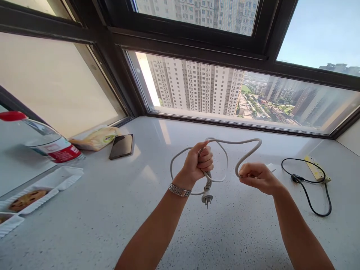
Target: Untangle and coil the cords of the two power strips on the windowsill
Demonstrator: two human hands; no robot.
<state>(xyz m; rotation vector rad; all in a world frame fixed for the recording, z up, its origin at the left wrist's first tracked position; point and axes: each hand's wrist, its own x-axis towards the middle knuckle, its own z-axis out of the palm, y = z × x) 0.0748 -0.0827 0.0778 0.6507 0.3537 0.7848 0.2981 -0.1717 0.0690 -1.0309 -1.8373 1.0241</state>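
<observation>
A grey-white power cord (239,142) runs between my two hands above the speckled white counter. My left hand (199,161), with a metal watch band (179,190) at the wrist, is closed in a fist around it. Loops of the cord spread to both sides of that fist. Below it hangs the cord's plug (207,198), prongs pointing down. My right hand (257,175) pinches a stretch of the same cord, which bends up and back toward the left. A small white piece sticks out behind the right hand; what it is I cannot make out.
On the right, a black cable (312,182) lies by a yellowish power strip (317,169). At left are a phone (121,145), a food packet (97,138), a red-capped bottle (57,144) and a white tray (63,178) with cookies. Windows (197,88) border the counter's back.
</observation>
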